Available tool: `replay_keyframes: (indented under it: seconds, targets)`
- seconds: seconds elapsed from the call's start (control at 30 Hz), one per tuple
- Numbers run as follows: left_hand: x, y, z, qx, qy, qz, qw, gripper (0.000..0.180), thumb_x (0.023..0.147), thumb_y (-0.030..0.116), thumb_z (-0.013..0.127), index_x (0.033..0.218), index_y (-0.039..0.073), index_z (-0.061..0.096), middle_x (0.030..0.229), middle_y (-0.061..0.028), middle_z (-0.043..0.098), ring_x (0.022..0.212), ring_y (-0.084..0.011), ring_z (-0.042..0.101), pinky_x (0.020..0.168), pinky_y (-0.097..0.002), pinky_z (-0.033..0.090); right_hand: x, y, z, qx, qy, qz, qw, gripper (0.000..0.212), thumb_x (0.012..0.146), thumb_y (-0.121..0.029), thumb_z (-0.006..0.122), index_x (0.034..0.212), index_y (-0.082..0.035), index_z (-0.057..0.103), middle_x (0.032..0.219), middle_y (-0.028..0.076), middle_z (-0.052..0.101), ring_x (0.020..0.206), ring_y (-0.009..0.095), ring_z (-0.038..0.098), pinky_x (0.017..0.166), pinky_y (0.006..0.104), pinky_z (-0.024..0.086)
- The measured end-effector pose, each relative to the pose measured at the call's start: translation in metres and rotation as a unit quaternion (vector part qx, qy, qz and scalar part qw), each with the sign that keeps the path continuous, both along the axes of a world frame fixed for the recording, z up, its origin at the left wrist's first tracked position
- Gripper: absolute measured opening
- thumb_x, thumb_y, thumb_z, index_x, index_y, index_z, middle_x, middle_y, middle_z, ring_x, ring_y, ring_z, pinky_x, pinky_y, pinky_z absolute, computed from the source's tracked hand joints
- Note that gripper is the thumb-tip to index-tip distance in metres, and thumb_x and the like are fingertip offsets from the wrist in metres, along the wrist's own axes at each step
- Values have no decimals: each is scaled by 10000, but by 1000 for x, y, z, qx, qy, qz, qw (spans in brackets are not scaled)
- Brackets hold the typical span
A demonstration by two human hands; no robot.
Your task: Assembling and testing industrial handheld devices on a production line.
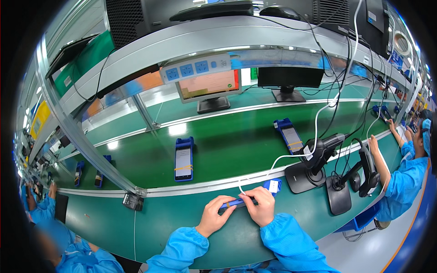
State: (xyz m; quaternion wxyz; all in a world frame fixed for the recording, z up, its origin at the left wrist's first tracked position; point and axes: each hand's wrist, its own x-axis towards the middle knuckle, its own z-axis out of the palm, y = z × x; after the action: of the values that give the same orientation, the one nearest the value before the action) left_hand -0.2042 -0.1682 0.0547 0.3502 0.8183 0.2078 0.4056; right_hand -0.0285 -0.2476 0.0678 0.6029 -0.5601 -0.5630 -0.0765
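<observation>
Left hand [214, 215] and right hand [261, 208] grip a blue device [233, 204] (the right touching a white cable [291, 156]).

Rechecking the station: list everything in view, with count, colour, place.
Held device: one, blue, lower centre
Other handheld devices: at least four, blue, on green belt
Scanners: two, black, lower right
Monitors: two, one pale-framed, one black, beyond belt
Cables: several, black and white, upper right
Socket strip: one, white and blue, under shelf
Keyboard, mouse: one each, black, on shelf
Worktable: one, green, foreground
Bin: one, blue, lower right
Co-workers: at least three, blue-clad, both sides
Left hand, right hand: one each, blue-sleeved, on device
</observation>
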Motion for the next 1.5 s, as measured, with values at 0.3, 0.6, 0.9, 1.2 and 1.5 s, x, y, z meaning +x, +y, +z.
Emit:
replay_keyframes:
  seconds: [0.3,0.6,0.9,1.2,1.5]
  targets:
    - [2,3,-4,-1,-39,-1,999,263,886,57,852,1107,28,711,1106,-144,766,995,-329,750,871,-405,602,7,0,3,-28,-7,22,999,163,790,-24,898,865,-53,756,828,74,761,756,261,710,667,383,528]
    - [1,5,-2,5,-42,-7,999,273,867,51,864,1086,32,703,1086,-143,745,955,-324,740,851,-402,597,9,-1,4,-33,-48,22,998,165,762,47,867,848,-22,745,822,118,755,763,292,718,682,376,560]
    - [-2,3,-6,3,-43,-5,999,272,846,46,885,1069,30,731,1102,-134,755,985,-284,750,861,-371,606,12,-8,0,-53,-57,26,997,186,758,9,877,861,-75,748,856,55,787,801,253,745,695,372,542]
    - [-2,6,-4,-1,-46,-4,999,250,846,57,892,1032,30,728,1101,-126,751,979,-277,748,840,-359,605,10,-5,0,-48,-74,21,996,176,765,16,860,851,-84,742,866,56,793,829,256,767,757,375,569]
    - [-1,6,-2,-14,-52,4,999,212,855,61,885,997,35,730,1089,-118,749,975,-267,745,841,-357,601,9,1,-8,-19,-125,-8,992,223,774,-3,854,949,-80,738,916,57,781,854,260,753,803,394,561]
